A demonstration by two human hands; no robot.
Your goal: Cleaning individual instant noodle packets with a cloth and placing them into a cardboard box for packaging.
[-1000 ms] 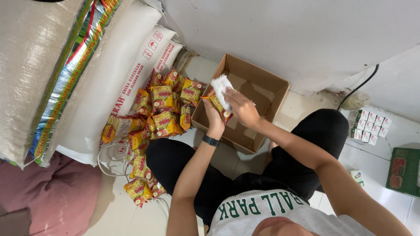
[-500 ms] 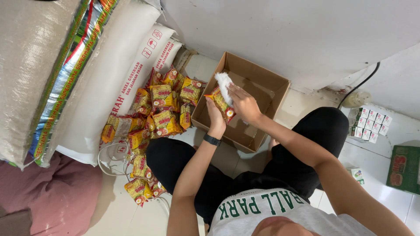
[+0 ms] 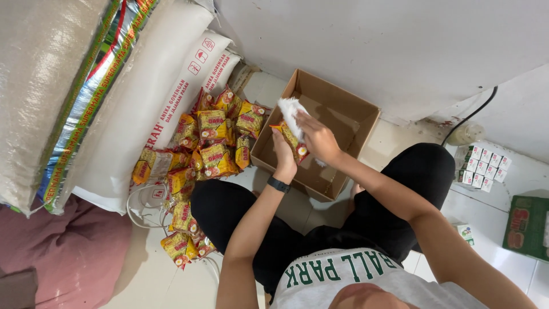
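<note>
I sit on the floor over an open cardboard box [image 3: 350, 117]. My left hand [image 3: 284, 156], with a black wristband, holds a yellow and red snack packet [image 3: 293, 141] upright at the box's near left edge. My right hand [image 3: 319, 139] grips a white cloth [image 3: 289, 111] and presses it against the top of that packet. A heap of several matching yellow packets [image 3: 212, 146] lies on the floor just left of the box.
Large white and striped sacks [image 3: 120, 97] lean along the left. A pink cushion [image 3: 63, 257] sits at lower left. Small white cartons [image 3: 480, 166] and a green box [image 3: 526, 226] stand at right, near a black cable [image 3: 469, 117].
The packet and both hands have shifted slightly toward the box's near left edge, and the white cloth has slid along the packet's top.
</note>
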